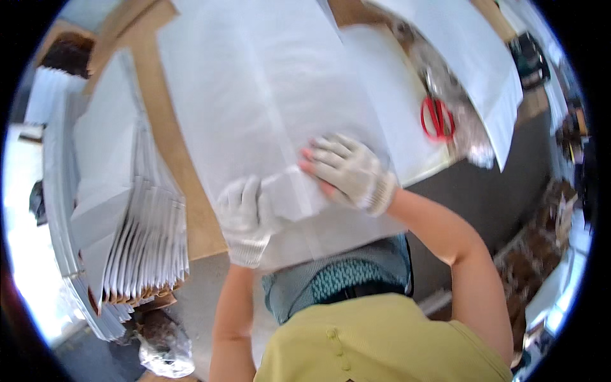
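Head view: white translucent sheet (267,95), creased; left hand (245,216) grip pinching edge, right hand (347,172) pressing flat.

A stack of folded sheets (143,248) is set left of the large sheet (267,95) on the table (184,184); scissors (436,118) are placed to its right.

**Both gloved hands low and close together**

Both hands wear white knit gloves. The left hand (245,216) is curled, fingers bent inward, forearm bare and rising straight from below. The right hand (347,170) lies flat, fingers spread leftward, its bare forearm angling in from the lower right.
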{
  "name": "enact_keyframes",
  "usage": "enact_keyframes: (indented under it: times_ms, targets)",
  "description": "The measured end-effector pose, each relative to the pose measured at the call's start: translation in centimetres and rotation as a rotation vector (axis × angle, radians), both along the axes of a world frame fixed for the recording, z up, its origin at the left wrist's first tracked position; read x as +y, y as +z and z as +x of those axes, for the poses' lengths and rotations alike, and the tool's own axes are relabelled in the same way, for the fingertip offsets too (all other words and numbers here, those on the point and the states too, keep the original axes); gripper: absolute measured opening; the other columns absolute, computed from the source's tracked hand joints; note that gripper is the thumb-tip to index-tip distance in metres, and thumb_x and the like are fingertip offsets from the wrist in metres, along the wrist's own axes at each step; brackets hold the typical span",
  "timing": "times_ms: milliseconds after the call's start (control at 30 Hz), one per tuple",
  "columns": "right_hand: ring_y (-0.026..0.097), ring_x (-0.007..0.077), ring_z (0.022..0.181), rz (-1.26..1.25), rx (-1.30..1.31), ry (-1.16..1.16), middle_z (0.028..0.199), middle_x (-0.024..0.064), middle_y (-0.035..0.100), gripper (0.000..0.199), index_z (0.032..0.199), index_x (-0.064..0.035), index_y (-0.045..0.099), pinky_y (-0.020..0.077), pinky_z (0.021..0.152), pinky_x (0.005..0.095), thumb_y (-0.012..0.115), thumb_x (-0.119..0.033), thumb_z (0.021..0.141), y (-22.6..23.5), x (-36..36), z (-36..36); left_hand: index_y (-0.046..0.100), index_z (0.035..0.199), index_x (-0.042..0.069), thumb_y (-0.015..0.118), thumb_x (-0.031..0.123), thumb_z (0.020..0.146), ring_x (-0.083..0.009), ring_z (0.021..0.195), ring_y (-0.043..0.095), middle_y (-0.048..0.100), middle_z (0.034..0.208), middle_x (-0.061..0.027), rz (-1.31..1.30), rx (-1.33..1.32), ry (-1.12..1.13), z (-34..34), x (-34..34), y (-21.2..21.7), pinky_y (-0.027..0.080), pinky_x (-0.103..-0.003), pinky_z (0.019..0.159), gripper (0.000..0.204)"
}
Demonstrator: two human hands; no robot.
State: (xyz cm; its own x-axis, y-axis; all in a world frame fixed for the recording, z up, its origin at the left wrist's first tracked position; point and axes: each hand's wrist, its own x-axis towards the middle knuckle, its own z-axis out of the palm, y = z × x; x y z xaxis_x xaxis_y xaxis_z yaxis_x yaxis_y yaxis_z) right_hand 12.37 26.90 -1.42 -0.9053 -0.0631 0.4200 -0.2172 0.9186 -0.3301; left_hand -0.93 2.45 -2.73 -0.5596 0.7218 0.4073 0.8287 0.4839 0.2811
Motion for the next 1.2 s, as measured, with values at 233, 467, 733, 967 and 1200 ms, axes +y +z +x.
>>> enact_keyframes:
  times_ms: [233, 467, 733, 967, 1200]
  targets:
    - [0.068, 0.0329, 0.113, -0.287, -0.424, -0.447, 0.114, 0.0134, 0.072, 0.028, 0.116, -0.0114, 0.072, 0.0519, 0.099, 0.0438, 0.070, -0.021, 0.090, 3.4, 6.3, 3.1, 0.058, 0.138, 0.002, 0.054, 0.022, 0.106, -0.0233, 0.126, 0.059, 0.064, 0.132, -0.0094, 0.794, -1.236, 0.350, 2.8, -7.7, 4.9, 0.049, -0.039, 0.107, 0.038]
    - [0.064, 0.0332, 0.114, -0.067, -0.306, -0.354, 0.122, 0.0160, 0.068, 0.060, 0.132, -0.0086, 0.064, 0.0510, 0.096, 0.0474, 0.085, -0.032, 0.080, 2.2, 2.6, 5.6, 0.062, 0.133, 0.005, 0.054, 0.033, 0.106, -0.0242, 0.112, 0.065, 0.067, 0.124, -0.0105, 1.225, -1.809, 0.372, 2.4, -8.8, 0.5, 0.055, -0.040, 0.094, 0.040]
    - [0.062, 0.0100, 0.091, -1.269, -0.134, -0.293, 0.111, 0.0022, 0.068, 0.045, 0.138, 0.0042, 0.059, 0.0519, 0.080, 0.0242, 0.073, -0.012, 0.098, -1.1, 13.5, 5.8, 0.075, 0.104, 0.004, 0.074, 0.031, 0.097, -0.0152, 0.072, 0.070, 0.073, 0.082, -0.0090, 0.649, -0.359, 0.315, 0.0, -5.8, 21.0, 0.057, -0.033, 0.067, 0.028]
    - [0.064, 0.0136, 0.106, -1.031, 0.013, -0.485, 0.126, 0.0084, 0.067, 0.049, 0.151, 0.0020, 0.052, 0.0540, 0.092, 0.0294, 0.062, -0.011, 0.105, 4.9, 11.5, 0.0, 0.077, 0.115, 0.000, 0.078, 0.034, 0.093, -0.0154, 0.088, 0.071, 0.077, 0.103, -0.0086, 0.940, -0.225, 0.760, -14.7, -19.6, 30.0, 0.057, -0.031, 0.082, 0.041]
    - [0.066, 0.0199, 0.105, -0.473, -0.166, -0.471, 0.123, 0.0138, 0.069, 0.050, 0.143, -0.0046, 0.059, 0.0549, 0.091, 0.0360, 0.071, -0.010, 0.095, 3.3, 8.3, 2.5, 0.076, 0.111, -0.004, 0.063, 0.047, 0.095, -0.0496, 0.109, 0.067, 0.069, 0.113, -0.0357, 0.131, -0.073, 1.061, -27.6, -36.6, 15.4, 0.051, -0.052, 0.091, 0.054]
